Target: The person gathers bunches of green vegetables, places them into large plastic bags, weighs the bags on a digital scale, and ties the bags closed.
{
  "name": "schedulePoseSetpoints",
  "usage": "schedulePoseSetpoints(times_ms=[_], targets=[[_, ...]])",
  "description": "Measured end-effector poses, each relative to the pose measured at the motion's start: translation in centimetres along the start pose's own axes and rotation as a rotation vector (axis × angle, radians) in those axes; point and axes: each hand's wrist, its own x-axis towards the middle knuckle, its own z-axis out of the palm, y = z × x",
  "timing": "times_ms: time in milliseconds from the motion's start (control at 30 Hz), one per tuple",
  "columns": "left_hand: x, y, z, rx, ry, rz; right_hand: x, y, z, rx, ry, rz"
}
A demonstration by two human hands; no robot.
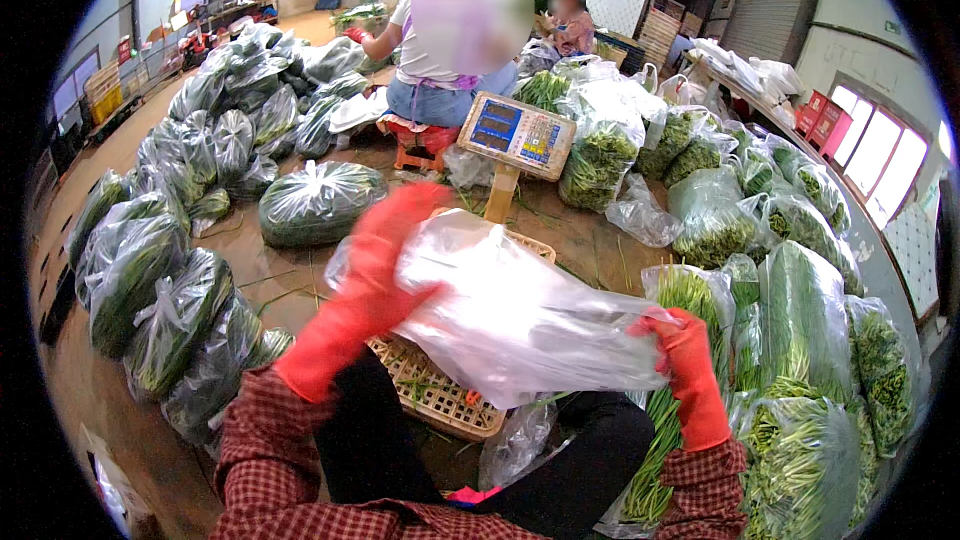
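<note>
A clear plastic bag point(517, 307) stretches across in front of me, above my lap. My right hand point(686, 367), in a red rubber glove, pinches the bag's right end. My left hand point(375, 270), gloved the same way and blurred, is at the bag's left side. Its thumb and fingers are spread apart, and some plastic shows beyond it. Below the bag sits a tan plastic crate point(442, 397), mostly covered, with bits of green stalk in it. A digital scale display point(517, 135) on a post point(502, 191) rises behind the bag.
Bagged green vegetables point(180, 315) line the left; one full bag point(322, 202) lies closer in. More bagged greens point(802, 457) crowd my right side. A person point(442, 37) sits on a red stool point(420, 142) ahead; another person point(571, 22) is farther back.
</note>
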Motion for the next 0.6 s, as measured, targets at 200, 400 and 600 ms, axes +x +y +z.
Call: schedulePoseSetpoints(times_ms=[200, 400, 600], targets=[[1.6, -0.4, 11.8, 0.115, -0.195, -0.822, -2.6, -2.8, 2.9, -0.615, -0.321, -0.330], [11.9, -4.5, 0.8, 0.847, 0.361, -0.019, 8.9, -3.0, -10.8, -1.383, 0.753, -0.612], [11.1, 0.3, -4.9, 0.056, 0.747, 0.445, 4.4, -7.0, -16.7, -0.058, 0.744, -1.220]])
